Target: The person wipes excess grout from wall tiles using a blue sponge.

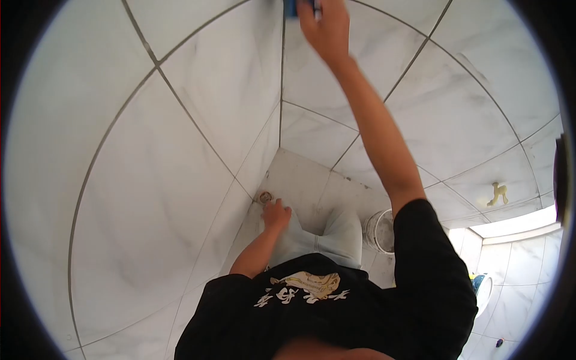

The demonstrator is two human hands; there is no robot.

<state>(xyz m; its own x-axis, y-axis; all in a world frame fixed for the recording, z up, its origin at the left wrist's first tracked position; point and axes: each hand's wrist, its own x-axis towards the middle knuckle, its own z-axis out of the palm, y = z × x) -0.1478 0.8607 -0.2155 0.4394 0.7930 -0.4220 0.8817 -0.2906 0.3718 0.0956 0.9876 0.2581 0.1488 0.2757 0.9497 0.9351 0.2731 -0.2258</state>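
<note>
A blue thing point(291, 8) is held in the right hand point(331, 33), high up, close to the corner seam point(282, 78) where the left tiled wall point(150, 180) and the right tiled wall point(336, 72) are met. The fingers are closed on this thing, but its upper part is cut by the edge of the view, so its full shape and its long axis cannot be told. It is placed on the seam side of the fingers, and it is seen almost over the seam; whether the tiles are touched by it cannot be told. By the left hand point(276, 217), nothing is seen to be grasped: its fingers are loosely spread, low down, in front of the grey trousers point(342, 237) and near a round drain point(265, 196). Whether the leg is touched is not clear. The right hand is much nearer to the seam's upper part. Beside the right knee, a bucket point(370, 233) is seen on the floor.
</note>
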